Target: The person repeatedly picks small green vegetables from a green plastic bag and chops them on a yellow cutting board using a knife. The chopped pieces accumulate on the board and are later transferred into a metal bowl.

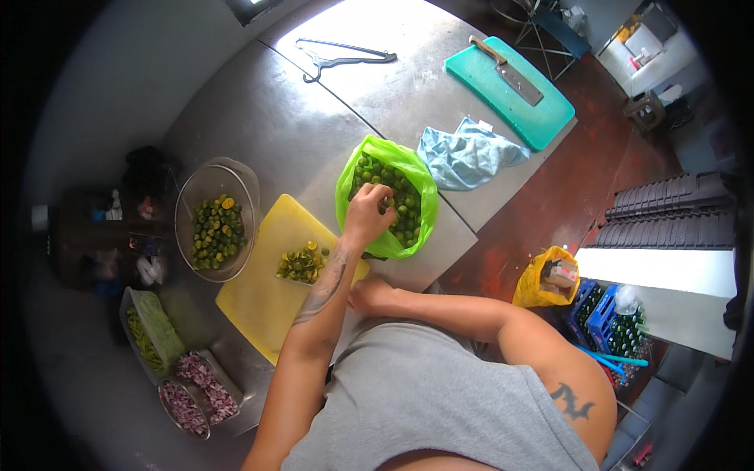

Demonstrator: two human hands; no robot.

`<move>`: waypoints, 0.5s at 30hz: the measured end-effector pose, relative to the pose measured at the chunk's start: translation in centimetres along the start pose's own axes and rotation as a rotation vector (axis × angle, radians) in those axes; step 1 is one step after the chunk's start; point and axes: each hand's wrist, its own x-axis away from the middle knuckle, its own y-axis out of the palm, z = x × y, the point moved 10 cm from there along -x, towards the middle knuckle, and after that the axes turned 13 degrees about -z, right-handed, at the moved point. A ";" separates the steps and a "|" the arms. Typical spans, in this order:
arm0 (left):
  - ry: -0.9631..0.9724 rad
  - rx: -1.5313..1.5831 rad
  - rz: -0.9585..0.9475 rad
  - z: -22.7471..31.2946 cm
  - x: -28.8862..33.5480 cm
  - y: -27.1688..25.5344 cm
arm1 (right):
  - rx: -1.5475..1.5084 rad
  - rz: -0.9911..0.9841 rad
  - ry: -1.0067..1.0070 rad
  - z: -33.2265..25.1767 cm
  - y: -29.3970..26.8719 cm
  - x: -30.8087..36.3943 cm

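My left hand (369, 213) reaches into a bright green plastic bag (427, 192) full of small green limes (404, 200). Its fingers are curled, with a lime seeming to sit between thumb and fingertips. Closed near the front right corner of a yellow cutting board (251, 294), my right hand (371, 297) hides whatever it may grip. Cut lime pieces (302, 264), yellow and green, lie heaped on the board under my left forearm. To the left, a metal strainer (181, 235) holds many halved limes (214, 235).
Containers of chopped red onion (206, 381) and sliced green vegetables (144, 341) stand at lower left. Beyond the bag lie a blue cloth (467, 155), a teal board (542, 125) with a cleaver (518, 82), and a black hanger (342, 59). A yellow bag (542, 290) stands off the table's right side.
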 end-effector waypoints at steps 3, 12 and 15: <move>0.027 0.441 0.213 0.3 3.0 -2.6 | 0.076 0.151 -0.075 -0.4 -0.4 0.3; -0.362 0.459 0.593 -9.6 27.8 -8.7 | -0.111 0.081 -0.031 -1.5 -2.9 2.3; -0.527 0.239 0.588 -12.0 32.8 -7.8 | -0.102 0.047 -0.063 -2.6 -3.1 2.3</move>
